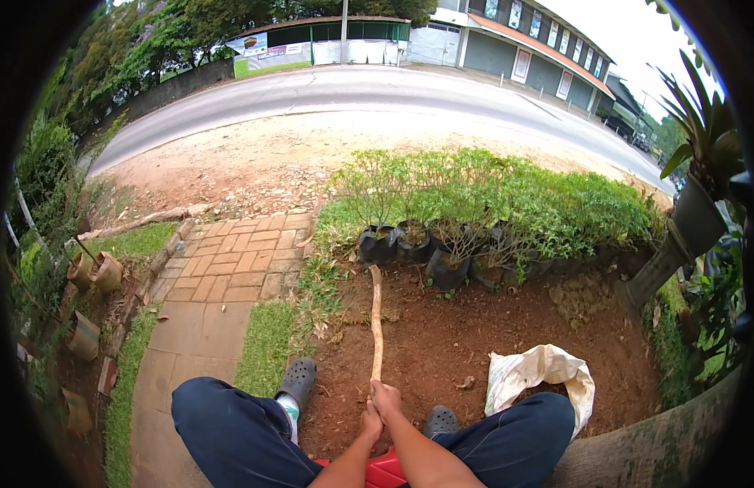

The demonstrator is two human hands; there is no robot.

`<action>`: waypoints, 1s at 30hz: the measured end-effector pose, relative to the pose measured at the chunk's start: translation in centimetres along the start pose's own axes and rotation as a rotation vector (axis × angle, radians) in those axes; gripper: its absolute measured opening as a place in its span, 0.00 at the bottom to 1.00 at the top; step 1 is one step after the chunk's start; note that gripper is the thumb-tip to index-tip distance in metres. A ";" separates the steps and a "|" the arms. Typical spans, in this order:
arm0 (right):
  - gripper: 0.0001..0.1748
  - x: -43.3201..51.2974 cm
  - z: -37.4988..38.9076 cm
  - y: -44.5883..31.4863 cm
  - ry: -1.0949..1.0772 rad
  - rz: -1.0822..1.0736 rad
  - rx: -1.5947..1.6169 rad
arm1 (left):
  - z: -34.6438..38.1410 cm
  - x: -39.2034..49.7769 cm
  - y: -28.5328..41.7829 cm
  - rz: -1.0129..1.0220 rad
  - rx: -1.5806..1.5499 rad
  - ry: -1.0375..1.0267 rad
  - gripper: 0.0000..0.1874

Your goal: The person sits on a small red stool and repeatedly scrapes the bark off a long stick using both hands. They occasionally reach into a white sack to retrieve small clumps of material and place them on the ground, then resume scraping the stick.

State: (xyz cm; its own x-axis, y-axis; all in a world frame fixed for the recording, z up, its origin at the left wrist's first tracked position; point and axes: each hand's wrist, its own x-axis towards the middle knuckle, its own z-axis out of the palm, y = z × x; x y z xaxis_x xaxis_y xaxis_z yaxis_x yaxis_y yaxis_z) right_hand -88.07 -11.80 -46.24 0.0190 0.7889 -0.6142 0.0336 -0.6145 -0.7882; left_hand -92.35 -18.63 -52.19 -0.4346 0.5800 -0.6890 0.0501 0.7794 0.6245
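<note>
A long, slightly crooked wooden stick (377, 323) runs straight out from my hands over bare reddish soil (438, 341). My right hand (387, 399) is closed round its near part, and my left hand (371, 422) grips just behind, the two touching. The stick's far tip lies close to a black plastic grow bag (377, 244) holding a leafy shrub; whether they touch I cannot tell. Beside my right knee an open white woven sack (535, 369) stands with its rim folded, its contents mostly hidden. I sit on a red plastic seat (383, 470), feet in grey clogs (298, 381).
Several bagged shrubs (505, 195) crowd beyond the soil. A brick path (243, 256) with grass strips runs at left, near clay-coloured pots (107, 272). A tree trunk (645, 433) and a tilted-looking potted plant (697, 207) flank the right. Past them lies a road (377, 91).
</note>
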 end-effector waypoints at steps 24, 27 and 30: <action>0.30 1.2 -0.8 0.4 0.054 0.022 -0.026 | 0.0 -1.9 1.3 0.096 0.114 0.077 0.46; 0.31 1.3 -0.6 -0.4 0.034 0.029 -0.015 | -0.3 -1.8 2.2 -0.035 -0.096 -0.124 0.46; 0.31 0.7 -0.3 -0.1 0.127 0.115 -0.177 | -0.6 -2.4 2.5 -0.280 -0.200 -0.229 0.46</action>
State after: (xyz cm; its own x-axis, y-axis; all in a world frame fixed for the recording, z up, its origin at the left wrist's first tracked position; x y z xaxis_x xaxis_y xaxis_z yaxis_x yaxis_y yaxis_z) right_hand -87.78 -11.20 -46.60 0.1580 0.7154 -0.6806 0.1980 -0.6982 -0.6879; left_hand -91.72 -18.20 -48.71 -0.1940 0.4071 -0.8925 -0.2277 0.8663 0.4446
